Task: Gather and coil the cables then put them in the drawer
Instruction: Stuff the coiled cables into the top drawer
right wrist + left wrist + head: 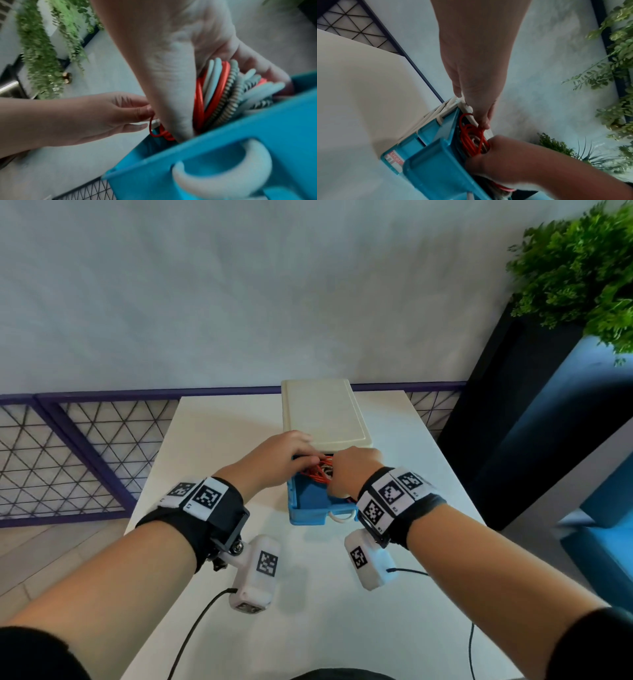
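Blue drawer (306, 517) open | right hand (354, 470) grips cable coil (221, 94) | left hand (279, 455) pinches red cable (151, 125)

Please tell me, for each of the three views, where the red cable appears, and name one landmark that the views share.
Head view: the red cable lies centre, between both hands, in the open blue drawer.
Left wrist view: red cable lower centre, loops inside the drawer.
Right wrist view: red cable right of centre, bundled with pale and striped cables; a loose loop hangs lower left of it.
Shared landmark: the blue drawer.
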{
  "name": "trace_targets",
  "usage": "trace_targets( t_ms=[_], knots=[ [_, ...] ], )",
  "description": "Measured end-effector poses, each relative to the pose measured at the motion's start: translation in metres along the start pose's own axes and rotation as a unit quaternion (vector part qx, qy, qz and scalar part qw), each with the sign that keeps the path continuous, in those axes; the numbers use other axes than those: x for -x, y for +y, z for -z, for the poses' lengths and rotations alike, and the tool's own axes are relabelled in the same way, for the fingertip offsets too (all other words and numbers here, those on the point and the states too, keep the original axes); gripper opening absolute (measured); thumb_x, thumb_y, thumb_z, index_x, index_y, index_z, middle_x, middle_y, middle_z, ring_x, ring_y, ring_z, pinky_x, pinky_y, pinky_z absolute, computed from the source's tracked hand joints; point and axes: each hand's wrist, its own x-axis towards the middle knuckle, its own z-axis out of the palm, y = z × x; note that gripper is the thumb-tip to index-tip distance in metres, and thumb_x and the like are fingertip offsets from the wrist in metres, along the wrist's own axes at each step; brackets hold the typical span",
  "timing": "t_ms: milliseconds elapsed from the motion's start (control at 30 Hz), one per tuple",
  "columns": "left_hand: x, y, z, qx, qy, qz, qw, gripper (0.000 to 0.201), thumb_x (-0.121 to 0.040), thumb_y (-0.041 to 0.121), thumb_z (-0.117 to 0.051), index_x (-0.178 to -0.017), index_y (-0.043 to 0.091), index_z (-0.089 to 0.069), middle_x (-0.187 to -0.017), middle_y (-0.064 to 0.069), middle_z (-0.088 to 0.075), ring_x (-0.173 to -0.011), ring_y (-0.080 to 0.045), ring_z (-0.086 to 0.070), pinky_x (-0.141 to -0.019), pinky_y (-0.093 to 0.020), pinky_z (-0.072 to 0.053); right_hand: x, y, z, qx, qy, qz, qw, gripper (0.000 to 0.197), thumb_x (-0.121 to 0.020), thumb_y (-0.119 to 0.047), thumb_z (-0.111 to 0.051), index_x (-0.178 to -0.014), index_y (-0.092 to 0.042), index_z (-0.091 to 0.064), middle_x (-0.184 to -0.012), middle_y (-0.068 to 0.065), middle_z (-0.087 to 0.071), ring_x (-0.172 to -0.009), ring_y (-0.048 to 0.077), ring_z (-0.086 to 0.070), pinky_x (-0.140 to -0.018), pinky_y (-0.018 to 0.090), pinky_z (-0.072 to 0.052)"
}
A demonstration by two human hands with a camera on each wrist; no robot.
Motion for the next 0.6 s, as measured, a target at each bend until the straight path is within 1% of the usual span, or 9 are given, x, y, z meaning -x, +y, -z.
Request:
trace_targets(
  t_ms=[100,200,233,300,367,400,467,500,600],
  knots=[
    [-0.001,-0.007,-0.007,0.007,0.017,0.011,1.000,0.029,-0.094,0.029,-0.054,-0.121,0.029,-0.064,-0.147,-0.003,-0.043,-0.133,-0.020,-0.040,-0.103,-0.027,-0.028,-0.008,-0.004,-0.013,-0.091,-0.001,-0.034,0.995,0.045,-0.084,-0.051,-0.058,-0.109,-0.014,-0.058,-0.088,-0.001,-0.055,-0.076,0.018,-0.054,-0.065,0.028,-0.040],
    [0.000,-0.010,-0.018,0.001,0.063,0.014,0.998,0.029,-0.091,0.030,-0.057,-0.119,0.027,-0.065,-0.146,-0.001,-0.043,-0.133,-0.019,-0.039,-0.109,-0.037,-0.033,-0.009,-0.005,-0.022,-0.152,0.013,-0.058,0.987,0.079,-0.072,-0.075,-0.058,-0.117,-0.010,-0.053,-0.104,0.002,-0.061,-0.091,0.019,-0.062,-0.067,0.028,-0.043],
    [0.000,-0.011,-0.025,0.001,0.089,0.012,0.996,0.030,-0.090,0.031,-0.058,-0.118,0.026,-0.066,-0.145,0.000,-0.044,-0.132,-0.018,-0.040,-0.108,-0.038,-0.035,-0.007,-0.005,-0.024,-0.169,0.024,-0.069,0.983,0.089,-0.069,-0.077,-0.058,-0.123,-0.007,-0.049,-0.111,0.005,-0.060,-0.096,0.021,-0.063,-0.068,0.028,-0.043],
    [0.000,-0.014,-0.039,0.042,0.132,0.034,0.990,0.036,-0.088,0.036,-0.061,-0.122,0.026,-0.063,-0.141,0.004,-0.046,-0.126,-0.008,-0.042,-0.106,-0.032,-0.037,-0.003,-0.005,-0.026,-0.193,0.040,-0.080,0.977,0.099,-0.069,-0.078,-0.057,-0.130,-0.002,-0.039,-0.122,0.010,-0.052,-0.104,0.025,-0.061,-0.072,0.030,-0.043],
    [-0.001,-0.017,-0.048,0.115,0.170,0.068,0.976,0.045,-0.085,0.040,-0.064,-0.127,0.027,-0.056,-0.137,0.007,-0.046,-0.119,0.002,-0.043,-0.105,-0.025,-0.039,0.003,-0.001,-0.028,-0.199,0.048,-0.078,0.976,0.095,-0.075,-0.075,-0.053,-0.132,-0.001,-0.036,-0.126,0.012,-0.047,-0.109,0.027,-0.058,-0.077,0.032,-0.046],
    [-0.002,-0.018,-0.051,0.120,0.179,0.067,0.974,0.046,-0.085,0.040,-0.064,-0.128,0.025,-0.056,-0.137,0.007,-0.045,-0.118,0.004,-0.042,-0.104,-0.019,-0.037,0.006,0.000,-0.029,-0.191,0.053,-0.075,0.977,0.091,-0.079,-0.072,-0.052,-0.132,0.000,-0.036,-0.126,0.012,-0.047,-0.110,0.027,-0.057,-0.080,0.032,-0.048],
    [-0.005,-0.018,-0.053,0.063,0.178,0.047,0.981,0.041,-0.087,0.036,-0.063,-0.124,0.020,-0.061,-0.139,0.006,-0.044,-0.116,0.008,-0.035,-0.096,0.000,-0.024,0.013,0.003,-0.030,-0.158,0.076,-0.061,0.983,0.078,-0.087,-0.062,-0.050,-0.131,0.001,-0.037,-0.126,0.012,-0.047,-0.111,0.024,-0.056,-0.082,0.031,-0.048],
    [-0.005,-0.019,-0.053,0.044,0.178,0.042,0.982,0.039,-0.087,0.036,-0.062,-0.122,0.019,-0.064,-0.139,0.006,-0.044,-0.115,0.010,-0.032,-0.092,0.003,-0.020,0.018,0.004,-0.030,-0.139,0.091,-0.051,0.985,0.072,-0.090,-0.058,-0.049,-0.131,0.000,-0.038,-0.126,0.012,-0.047,-0.112,0.023,-0.054,-0.081,0.030,-0.048],
    [-0.007,-0.020,-0.054,0.043,0.185,0.052,0.980,0.039,-0.085,0.038,-0.064,-0.120,0.019,-0.065,-0.139,0.008,-0.045,-0.111,0.011,-0.032,-0.087,0.003,-0.022,0.031,0.008,-0.029,-0.083,0.149,-0.017,0.985,0.057,-0.095,-0.048,-0.048,-0.132,-0.005,-0.041,-0.126,0.009,-0.046,-0.115,0.022,-0.047,-0.069,0.029,-0.043]
  ],
)
